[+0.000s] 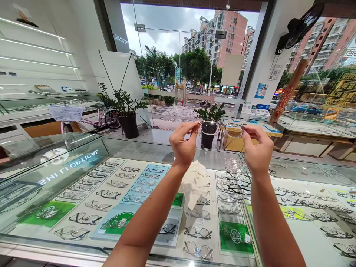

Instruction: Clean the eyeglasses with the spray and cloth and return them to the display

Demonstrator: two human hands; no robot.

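Raised above the glass display case, a pair of eyeglasses (233,131) hangs between my two hands. The fingers of my left hand (185,142) pinch it at the left side of the frame. At the other side, my right hand (258,146) grips it between thumb and fingers. Its lenses are clear, and a dark potted plant shows through the left one. Below and just right of my left wrist lies a cream cloth (196,181) on the case. Stacked frames (236,178) stand beneath my right hand, partly hidden by my forearm.
Rows of eyeglasses (198,232) lie inside the glass case (139,146). Beyond it stand potted plants (129,124), a pink bicycle (102,118) and a wooden table (236,144). A black fan (302,27) is mounted on the right pillar. Glass doors look onto a street.
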